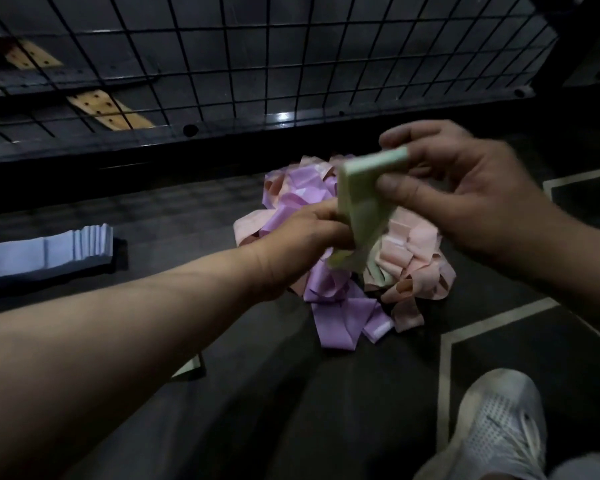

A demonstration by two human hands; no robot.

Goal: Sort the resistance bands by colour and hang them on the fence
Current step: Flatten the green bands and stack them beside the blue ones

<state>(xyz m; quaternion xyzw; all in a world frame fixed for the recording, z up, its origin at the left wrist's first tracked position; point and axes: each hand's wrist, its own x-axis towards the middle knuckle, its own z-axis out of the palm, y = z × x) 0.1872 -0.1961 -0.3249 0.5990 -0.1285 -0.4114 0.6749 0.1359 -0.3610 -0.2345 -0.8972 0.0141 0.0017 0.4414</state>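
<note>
Centrally, the wire fence [291, 46] stands behind the mixed pile of purple and pink bands [329, 306] on the floor [187, 209]. Left of the pile lies a folded blue stack [49, 251]. Above the pile, the right hand [465, 188] and left hand [302, 244] both grip a green band [357, 202], fingers curled round it.

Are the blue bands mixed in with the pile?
No, the blue bands lie in their own stack, well apart from the purple and pink pile.
</note>
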